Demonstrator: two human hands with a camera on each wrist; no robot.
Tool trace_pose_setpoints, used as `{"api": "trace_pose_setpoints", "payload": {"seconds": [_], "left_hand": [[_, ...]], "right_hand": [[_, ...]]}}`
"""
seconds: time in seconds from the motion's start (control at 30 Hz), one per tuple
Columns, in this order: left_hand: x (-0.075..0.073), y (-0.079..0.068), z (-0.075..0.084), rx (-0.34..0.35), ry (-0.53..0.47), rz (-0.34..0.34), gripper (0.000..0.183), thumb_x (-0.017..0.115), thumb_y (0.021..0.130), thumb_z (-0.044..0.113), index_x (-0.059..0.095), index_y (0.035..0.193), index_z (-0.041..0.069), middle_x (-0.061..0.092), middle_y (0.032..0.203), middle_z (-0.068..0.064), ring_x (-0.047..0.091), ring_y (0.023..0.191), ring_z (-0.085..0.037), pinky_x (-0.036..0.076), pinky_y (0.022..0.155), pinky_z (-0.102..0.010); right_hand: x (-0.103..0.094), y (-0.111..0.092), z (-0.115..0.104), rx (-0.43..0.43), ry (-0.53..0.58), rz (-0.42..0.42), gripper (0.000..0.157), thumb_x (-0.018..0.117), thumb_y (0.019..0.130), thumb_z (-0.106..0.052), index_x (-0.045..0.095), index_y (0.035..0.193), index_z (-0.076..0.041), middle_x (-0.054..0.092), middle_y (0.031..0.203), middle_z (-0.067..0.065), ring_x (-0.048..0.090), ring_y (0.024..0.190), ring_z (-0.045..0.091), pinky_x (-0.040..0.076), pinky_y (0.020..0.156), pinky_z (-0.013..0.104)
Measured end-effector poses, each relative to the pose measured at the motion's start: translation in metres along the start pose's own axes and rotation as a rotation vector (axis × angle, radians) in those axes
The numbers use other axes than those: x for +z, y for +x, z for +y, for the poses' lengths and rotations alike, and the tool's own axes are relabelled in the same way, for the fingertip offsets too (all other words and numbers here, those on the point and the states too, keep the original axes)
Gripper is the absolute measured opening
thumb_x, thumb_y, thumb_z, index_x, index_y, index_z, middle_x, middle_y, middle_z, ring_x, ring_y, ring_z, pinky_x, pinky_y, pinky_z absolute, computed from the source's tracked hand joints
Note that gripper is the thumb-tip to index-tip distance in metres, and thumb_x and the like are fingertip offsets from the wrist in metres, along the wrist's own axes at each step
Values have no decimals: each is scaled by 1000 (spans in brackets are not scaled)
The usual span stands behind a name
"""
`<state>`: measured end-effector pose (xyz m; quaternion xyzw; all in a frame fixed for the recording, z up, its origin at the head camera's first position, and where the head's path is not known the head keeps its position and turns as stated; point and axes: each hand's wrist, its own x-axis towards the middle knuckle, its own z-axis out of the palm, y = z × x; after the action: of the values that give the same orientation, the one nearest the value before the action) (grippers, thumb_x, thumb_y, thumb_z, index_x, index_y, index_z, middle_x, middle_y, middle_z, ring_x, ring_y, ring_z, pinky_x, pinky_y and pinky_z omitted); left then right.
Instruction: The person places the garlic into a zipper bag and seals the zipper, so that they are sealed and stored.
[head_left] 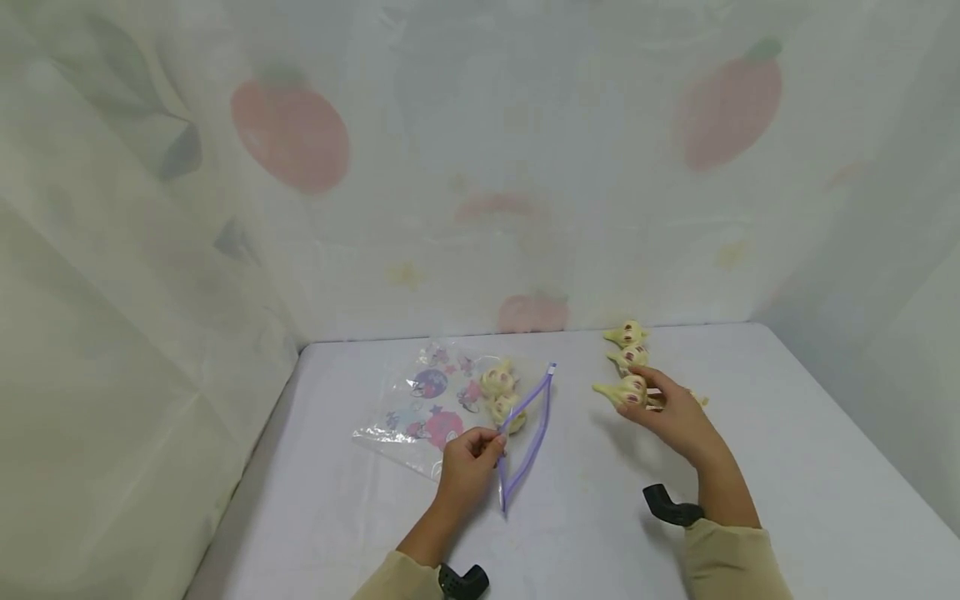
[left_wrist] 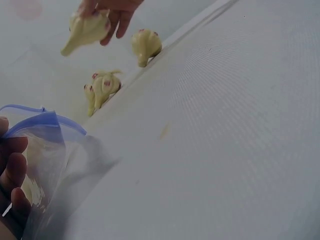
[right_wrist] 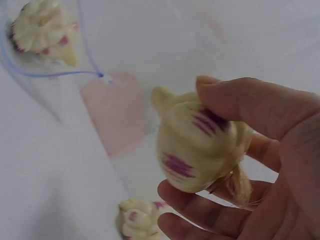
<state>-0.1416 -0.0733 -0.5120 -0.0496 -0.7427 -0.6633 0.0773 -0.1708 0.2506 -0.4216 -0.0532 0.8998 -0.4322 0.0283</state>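
My left hand point(head_left: 468, 468) pinches the purple zip edge of a clear printed zip bag point(head_left: 412, 425), whose mouth gapes to the right. Inside the bag lie garlic bulbs point(head_left: 498, 379), pale yellow with purple streaks. My right hand point(head_left: 678, 421) holds another garlic bulb point(right_wrist: 195, 142) above the table between thumb and fingers, its stem pointing left toward the bag. In the right wrist view, brown root fibres point(right_wrist: 241, 187) show at its base. The left wrist view shows the left fingers point(left_wrist: 14, 170) curled at the blue-purple zip strip point(left_wrist: 42, 120).
More garlic bulbs point(head_left: 626, 334) stand in a row at the back right of the white table point(head_left: 585, 533), and one lies partly behind the right hand. A pale curtain printed with fruit point(head_left: 525, 167) hangs behind the table and along its sides.
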Motion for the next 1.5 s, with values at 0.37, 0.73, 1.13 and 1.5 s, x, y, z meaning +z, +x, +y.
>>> {"api": "trace_pose_setpoints", "payload": {"seconds": [0.37, 0.73, 1.13, 1.5], "left_hand": [[-1, -2, 6, -33, -4, 13, 9, 71, 90, 10, 72, 89, 1, 70, 75, -15, 58, 60, -6, 50, 55, -19], [-1, -1, 0, 0, -7, 8, 10, 72, 90, 16, 72, 87, 6, 69, 72, -9, 59, 59, -8, 51, 55, -21], [-1, 0, -1, -36, -1, 5, 10, 72, 90, 14, 72, 88, 4, 70, 75, -14, 58, 60, -8, 49, 55, -18], [-2, -8, 36, -29, -1, -15, 8, 69, 90, 5, 71, 89, -2, 68, 74, -17, 57, 60, -6, 49, 56, -18]], "right_hand": [[-15, -7, -13, -30, 250, 100, 74, 73, 89, -34, 36, 151, -18, 42, 143, 11, 55, 102, 7, 56, 76, 24], [-12, -7, -15, -42, 305, 79, 75, 78, 85, -16, 39, 149, -16, 41, 140, 10, 53, 107, 11, 54, 77, 19], [12, 0, -15, -62, 359, -23, 63, 64, 79, 11, 48, 137, -7, 41, 143, 16, 53, 110, 21, 55, 75, 25], [60, 8, -19, -54, 242, -146, 67, 81, 80, -16, 51, 140, -20, 46, 145, 16, 55, 121, 39, 53, 85, 41]]}}
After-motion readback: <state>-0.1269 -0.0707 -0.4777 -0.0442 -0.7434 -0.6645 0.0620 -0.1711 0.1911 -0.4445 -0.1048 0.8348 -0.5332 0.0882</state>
